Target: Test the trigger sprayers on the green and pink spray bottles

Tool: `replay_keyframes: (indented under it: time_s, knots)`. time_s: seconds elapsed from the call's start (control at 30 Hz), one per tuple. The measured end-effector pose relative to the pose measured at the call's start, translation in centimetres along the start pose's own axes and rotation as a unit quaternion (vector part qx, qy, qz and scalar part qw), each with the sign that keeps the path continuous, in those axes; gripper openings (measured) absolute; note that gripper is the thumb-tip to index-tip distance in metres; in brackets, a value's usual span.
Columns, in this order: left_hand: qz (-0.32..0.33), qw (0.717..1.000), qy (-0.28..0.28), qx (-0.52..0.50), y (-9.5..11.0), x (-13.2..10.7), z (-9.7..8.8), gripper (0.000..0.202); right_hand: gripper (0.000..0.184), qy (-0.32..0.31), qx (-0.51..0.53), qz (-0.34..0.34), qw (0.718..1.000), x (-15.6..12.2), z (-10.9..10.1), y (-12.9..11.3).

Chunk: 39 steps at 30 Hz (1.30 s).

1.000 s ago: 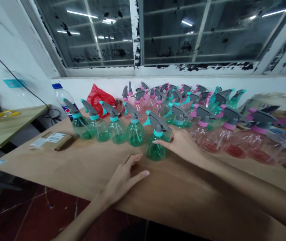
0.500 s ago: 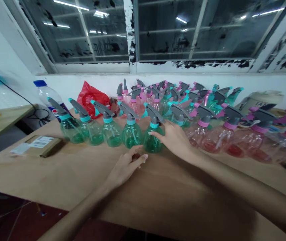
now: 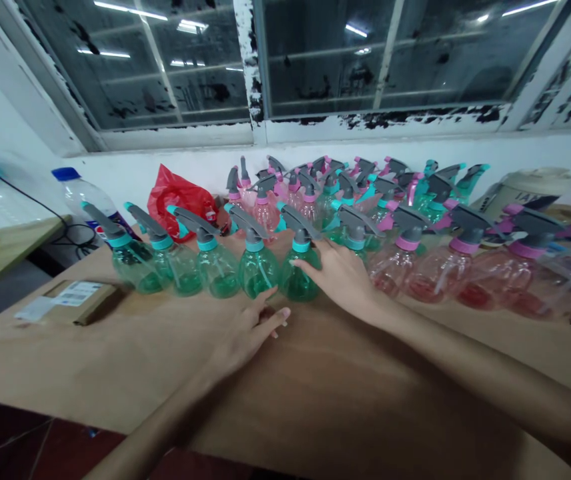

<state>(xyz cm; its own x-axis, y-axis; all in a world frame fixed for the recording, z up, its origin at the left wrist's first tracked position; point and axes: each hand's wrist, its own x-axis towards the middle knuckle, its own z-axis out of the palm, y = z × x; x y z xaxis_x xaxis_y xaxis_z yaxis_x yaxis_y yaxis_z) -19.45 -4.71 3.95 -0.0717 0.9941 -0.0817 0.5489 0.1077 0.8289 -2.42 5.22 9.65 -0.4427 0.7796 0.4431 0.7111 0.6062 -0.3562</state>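
Observation:
My right hand is around the right side of a green spray bottle with a turquoise collar and grey trigger head. Its thumb lies against the bottle's front, while the other fingers are partly hidden behind it. My left hand hovers low in front of the neighbouring green spray bottle, thumb and fingers apart, holding nothing. More green spray bottles stand upright in a row to the left. To the right, the row continues with pink spray bottles that have pink collars.
Behind the row stand many more pink and green bottles, beside a red plastic bag. A blue-capped drink bottle and a flat cardboard package are at left. A pale tub stands back right, below the window.
The green spray bottle at my right hand has shifted slightly back and left, more in line with its neighbours. My left hand stays nearly in place. The camera view has shifted a little.

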Motion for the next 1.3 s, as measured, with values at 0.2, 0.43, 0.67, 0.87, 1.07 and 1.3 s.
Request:
replay_keyframes:
  time_s: [0.2, 0.43, 0.67, 0.87, 1.07, 1.3]
  knots:
    - [0.025, 1.0, -0.007, 0.014, 0.4, -1.1, 0.6, 0.052, 0.062, 0.002, 0.019, -0.013, 1.0, -1.4, -0.4, 0.2]
    - [0.076, 0.996, -0.016, 0.038, 1.7, -1.0, 3.0, 0.045, 0.049, -0.054, -0.014, -0.048, 0.997, -6.7, -4.1, 2.3]
    - [0.111, 0.994, -0.009, -0.011, 6.6, 1.2, 5.6, 0.058, 0.042, -0.143, -0.007, 0.037, 0.989, -12.3, -6.7, 8.6]
    - [0.073, 0.961, 0.079, 0.256, 11.5, 3.8, 6.4, 0.068, 0.032, -0.119, -0.021, 0.056, 0.991, -15.6, -9.8, 12.9]
    - [0.026, 0.944, 0.087, 0.318, 12.7, 5.7, 7.2, 0.088, 0.034, -0.105, -0.045, 0.111, 0.987, -17.0, -12.1, 14.4]
    - [0.007, 0.934, 0.084, 0.348, 13.0, 6.4, 6.9, 0.083, 0.032, -0.1, -0.026, 0.117, 0.988, -17.8, -12.1, 15.8]
